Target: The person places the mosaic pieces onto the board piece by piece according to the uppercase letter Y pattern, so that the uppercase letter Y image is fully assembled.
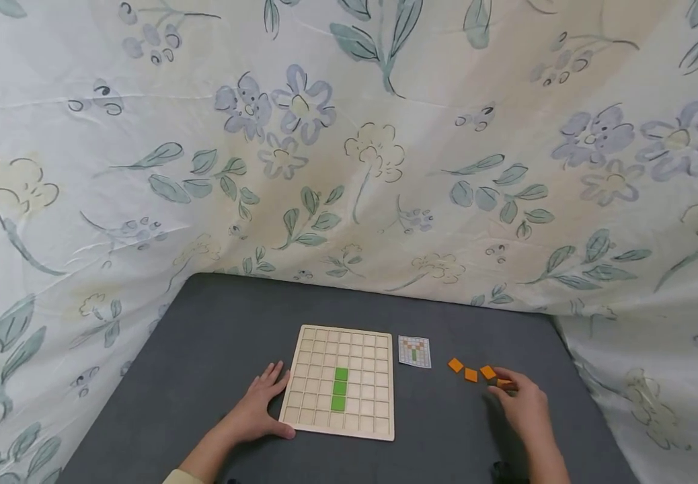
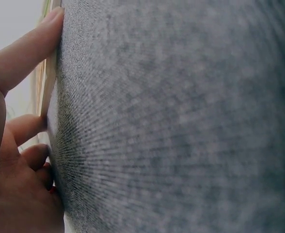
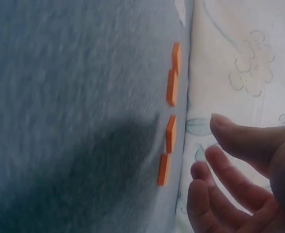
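Observation:
A square wooden grid board (image 1: pixel 367 376) lies on the dark table, with three green square tiles (image 1: pixel 339 388) in one column. My left hand (image 1: pixel 256 411) rests at the board's left side, thumb at the near corner and fingers spread along the edge. In the left wrist view, the thumb and a fingertip touch the board's rim (image 2: pixel 46 92). Several orange square tiles (image 1: pixel 471 375) lie loose to the right. Over the rightmost of them hovers my right hand (image 1: pixel 526 403). The right wrist view shows its thumb and fingers apart, holding nothing, beside the row of orange tiles (image 3: pixel 171 133).
Between the board and the orange tiles lies a small printed card (image 1: pixel 414 351) with a grid pattern in orange and green. A floral cloth (image 1: pixel 349 168) hangs behind and along both sides of the table (image 1: pixel 234 316).

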`<state>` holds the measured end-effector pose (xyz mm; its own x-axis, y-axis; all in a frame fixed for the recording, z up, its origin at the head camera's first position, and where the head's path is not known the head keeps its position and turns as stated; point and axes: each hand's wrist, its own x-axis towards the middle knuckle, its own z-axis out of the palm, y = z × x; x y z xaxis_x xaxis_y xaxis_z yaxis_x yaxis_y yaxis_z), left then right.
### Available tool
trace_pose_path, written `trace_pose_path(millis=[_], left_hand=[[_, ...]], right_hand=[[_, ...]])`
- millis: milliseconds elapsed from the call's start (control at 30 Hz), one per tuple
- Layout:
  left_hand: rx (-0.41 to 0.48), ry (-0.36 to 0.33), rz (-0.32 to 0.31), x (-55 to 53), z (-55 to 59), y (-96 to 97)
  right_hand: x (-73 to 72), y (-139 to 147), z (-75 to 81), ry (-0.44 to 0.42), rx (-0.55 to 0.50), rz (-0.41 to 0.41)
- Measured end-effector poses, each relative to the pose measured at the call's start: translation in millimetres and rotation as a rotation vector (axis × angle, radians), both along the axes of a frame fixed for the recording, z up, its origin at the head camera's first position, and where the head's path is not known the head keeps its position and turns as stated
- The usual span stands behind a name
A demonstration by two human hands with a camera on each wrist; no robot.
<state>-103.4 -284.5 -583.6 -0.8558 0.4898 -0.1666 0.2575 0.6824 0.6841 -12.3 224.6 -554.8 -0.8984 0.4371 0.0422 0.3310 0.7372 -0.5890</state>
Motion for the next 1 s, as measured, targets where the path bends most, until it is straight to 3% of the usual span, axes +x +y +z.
trace_pose_path(millis=[300,500,1000], left_hand=[[-0.003,0.009,-0.010,-1.9,-1.6,3.4],[0.004,0.024,-0.023,-0.6,-4.0,0.0],[0.022,0.035,-0.034,-0.9,-5.7,-2.2]], right_hand=[[-3.4,23.4,-5.7,-0.102,0.039,-0.026],[-7.1,32.5,-14.5,-0.169,0.006,-0.022],[-13.2,35.7,-23.2,-0.176,0.027,-0.024]])
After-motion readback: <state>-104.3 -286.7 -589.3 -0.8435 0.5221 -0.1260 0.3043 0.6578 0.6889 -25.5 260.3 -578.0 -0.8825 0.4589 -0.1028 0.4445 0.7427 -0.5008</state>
